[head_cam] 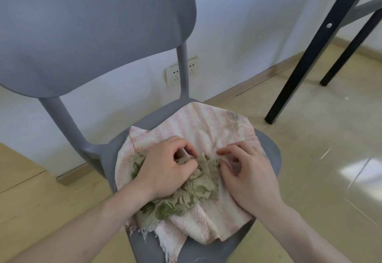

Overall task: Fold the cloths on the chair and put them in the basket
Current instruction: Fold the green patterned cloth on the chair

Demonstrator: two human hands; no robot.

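Green cloth [184, 198] crumpled — pink cloth [206, 130] beneath.

The chair [266, 151] seat in the lower centre is almost wholly covered by the pink cloth [206, 130] and the green cloth [186, 196] bunched on it. The backrest blocks the upper left. Bare floor [320, 138] lies open at right, up to the black legs [306, 60] at the upper right.

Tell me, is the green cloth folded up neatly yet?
No. The green cloth lies crumpled in bunched wrinkles on the pink cloth.
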